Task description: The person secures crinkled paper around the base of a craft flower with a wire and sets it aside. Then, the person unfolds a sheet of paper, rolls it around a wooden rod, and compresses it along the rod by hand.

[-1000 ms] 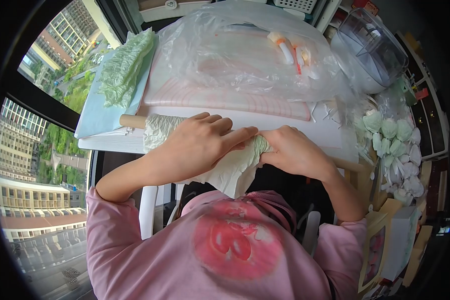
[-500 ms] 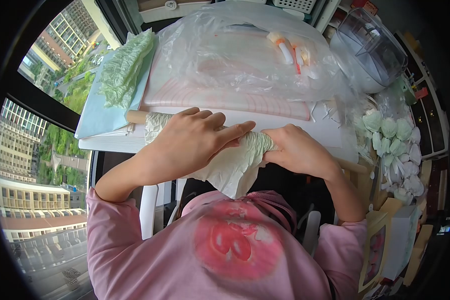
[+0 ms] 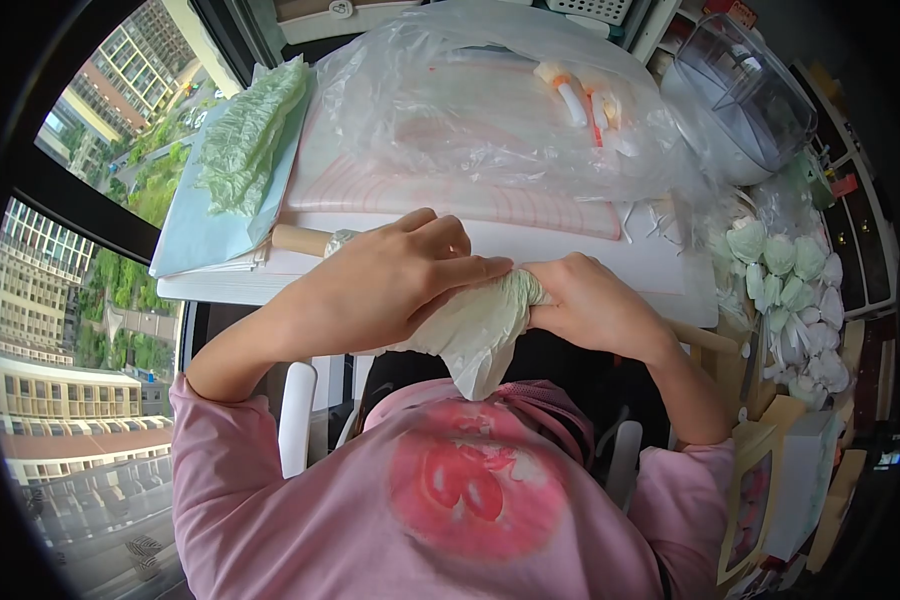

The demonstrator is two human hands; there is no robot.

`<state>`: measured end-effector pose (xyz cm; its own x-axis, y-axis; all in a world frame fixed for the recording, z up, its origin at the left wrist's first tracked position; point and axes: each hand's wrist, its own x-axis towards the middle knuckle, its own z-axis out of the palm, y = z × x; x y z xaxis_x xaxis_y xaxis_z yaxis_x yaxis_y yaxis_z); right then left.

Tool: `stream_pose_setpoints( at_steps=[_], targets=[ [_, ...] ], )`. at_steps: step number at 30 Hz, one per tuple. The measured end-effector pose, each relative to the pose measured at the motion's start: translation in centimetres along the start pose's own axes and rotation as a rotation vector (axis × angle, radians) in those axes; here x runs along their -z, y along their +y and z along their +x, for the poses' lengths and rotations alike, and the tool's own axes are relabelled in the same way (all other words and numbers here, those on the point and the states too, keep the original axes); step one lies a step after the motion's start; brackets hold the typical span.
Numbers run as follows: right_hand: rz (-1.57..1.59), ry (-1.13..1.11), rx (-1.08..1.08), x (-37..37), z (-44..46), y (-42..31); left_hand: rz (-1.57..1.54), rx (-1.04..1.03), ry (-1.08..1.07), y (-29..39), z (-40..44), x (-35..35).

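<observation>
A sheet of pale green crinkled paper is wrapped around a wooden rod, with a loose flap hanging down toward my lap. My left hand is closed over the paper and rod from above, its index finger stretched along the gathered part. The thumb and fingers of my right hand grip the bunched right end of the paper. The bare left end of the rod sticks out beyond my left hand. Whatever part of the rod lies inside my right hand is hidden.
A crinkled green paper piece lies on blue sheets at the left. Clear plastic covers the table's back, with two brush-like items on it. Several green and white wrapped bundles are at the right, below a clear-lidded container.
More of the rod's bare left end shows now. The paper there has bunched toward the right, and my left hand has shifted slightly right. My right hand stays nearly in place.
</observation>
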<state>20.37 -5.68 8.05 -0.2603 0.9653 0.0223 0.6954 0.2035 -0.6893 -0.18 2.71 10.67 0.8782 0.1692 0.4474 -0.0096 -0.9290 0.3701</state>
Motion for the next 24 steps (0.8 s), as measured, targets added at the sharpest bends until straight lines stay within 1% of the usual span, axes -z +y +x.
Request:
stream_pose_setpoints(
  at_steps=[2, 3, 4, 6, 7, 9, 11, 13, 14, 15, 17, 18, 20, 21, 22, 24],
  targets=[
    [0.001, 0.017, -0.008, 0.1, 0.0, 0.0, 0.254, 0.227, -0.352, 1.0, 0.3, 1.6],
    [0.005, 0.036, -0.02, 0.1, 0.0, -0.1, 0.196, 0.268, -0.383, 1.0, 0.5, 1.6],
    [0.005, 0.038, -0.02, 0.2, 0.1, -0.4, 0.197, 0.266, -0.384, 0.8, 0.5, 1.0],
    [-0.09, -0.103, -0.096, 0.7, 0.2, -1.3, 0.009, 0.17, -0.128, 0.3, 0.2, -0.7],
    [-0.089, -0.102, -0.096, 0.6, 0.2, -1.1, -0.051, 0.307, -0.245, 0.4, 0.4, -0.8],
    [-0.17, -0.091, -0.075, 0.4, 0.4, -0.6, -0.09, 0.341, -0.22, 0.2, 0.2, -1.0],
    [-0.16, -0.08, -0.062, 0.6, 0.2, -1.1, -0.129, 0.38, -0.193, 0.1, 0.1, -1.0],
    [-0.15, -0.07, -0.05, 0.6, -0.1, -1.2, -0.041, 0.108, -0.054, 0.0, 0.1, -0.5],
    [-0.102, -0.046, -0.055, 0.7, -0.3, -1.1, -0.041, 0.107, -0.054, 0.1, 0.0, -0.2],
    [-0.054, -0.02, -0.059, 0.7, -0.4, -0.9, 0.034, 0.139, -0.133, 0.3, 0.0, 0.4],
    [-0.072, -0.027, -0.065, 0.7, -0.4, -0.8, 0.185, 0.21, -0.292, 0.6, -0.1, 1.1],
    [-0.091, -0.032, -0.071, 0.7, -0.4, -0.8, 0.185, 0.211, -0.294, 0.6, -0.1, 0.8],
    [-0.134, -0.052, -0.087, 0.7, -0.2, -1.0, 0.072, 0.165, -0.196, 0.3, 0.2, -0.5],
    [-0.178, -0.074, -0.1, 0.6, -0.1, -1.2, -0.004, 0.162, -0.095, 0.3, 0.2, -1.4],
    [-0.18, -0.073, -0.099, 0.6, -0.1, -1.4, -0.003, 0.161, -0.093, 0.3, 0.1, -1.4],
    [-0.214, -0.095, -0.12, 0.7, -0.1, -1.6, -0.105, 0.355, -0.191, 0.3, 0.0, -1.4]
  ],
)
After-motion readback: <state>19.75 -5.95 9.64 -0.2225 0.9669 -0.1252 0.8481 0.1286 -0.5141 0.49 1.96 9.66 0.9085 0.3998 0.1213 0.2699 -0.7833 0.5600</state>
